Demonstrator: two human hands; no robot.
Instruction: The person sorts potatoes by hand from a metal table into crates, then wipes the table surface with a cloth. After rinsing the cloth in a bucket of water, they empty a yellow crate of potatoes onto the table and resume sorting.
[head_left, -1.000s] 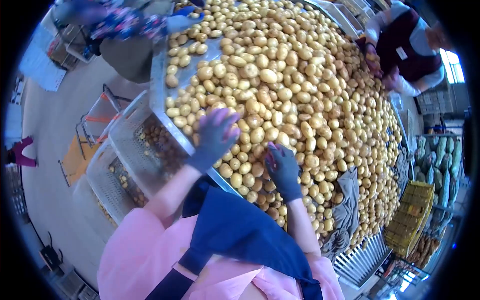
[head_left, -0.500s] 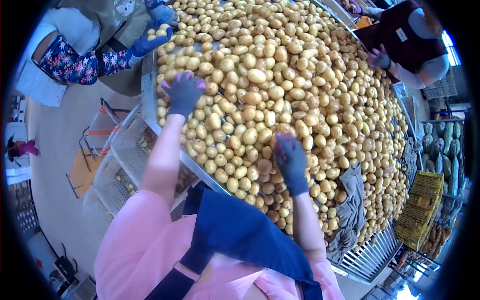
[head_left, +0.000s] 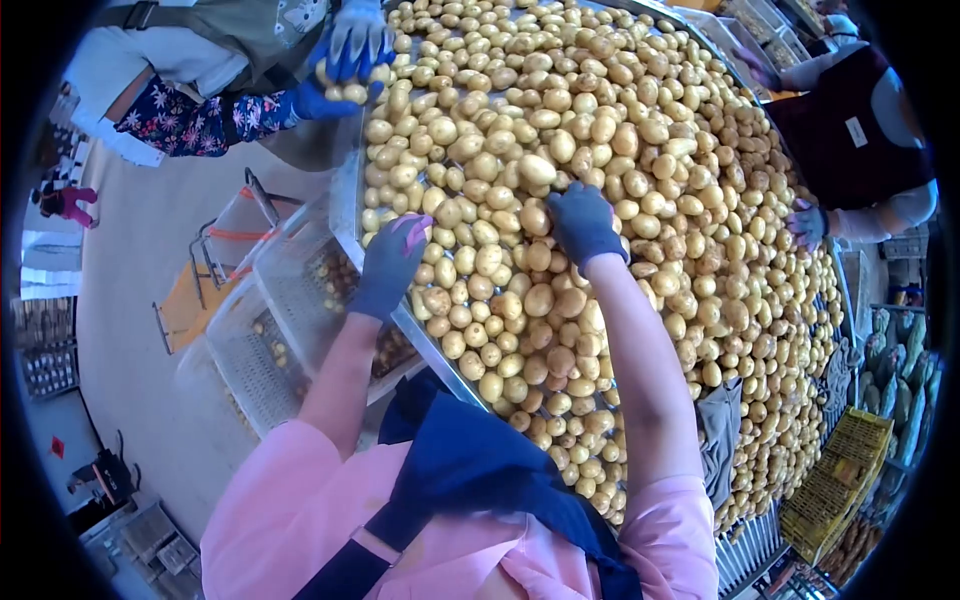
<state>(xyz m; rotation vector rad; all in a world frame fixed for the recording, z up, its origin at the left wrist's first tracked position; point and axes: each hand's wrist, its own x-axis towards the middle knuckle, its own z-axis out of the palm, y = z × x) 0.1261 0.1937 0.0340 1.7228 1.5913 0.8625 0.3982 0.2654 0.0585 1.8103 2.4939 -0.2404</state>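
Potatoes cover a metal-edged sorting table in a thick layer. My left hand, in a grey glove with purple fingers, is at the table's left rim, beside the nearest potatoes. Its fingers are partly stretched out, and no potato shows in them. Farther in, my right hand reaches over the pile, back of the glove up. Its fingers are apart and touch potatoes near a large pale one; the fingertips are partly hidden among them.
Plastic crates holding some potatoes stand below the left rim. A co-worker's blue-gloved hand holds potatoes at upper left. Another co-worker's hand is at the right edge. A grey cloth and yellow crates are at lower right.
My left hand has drawn back from the pile to the rim. My right hand has moved forward, farther into the potatoes. The view has shifted, and the right co-worker's hand is lower.
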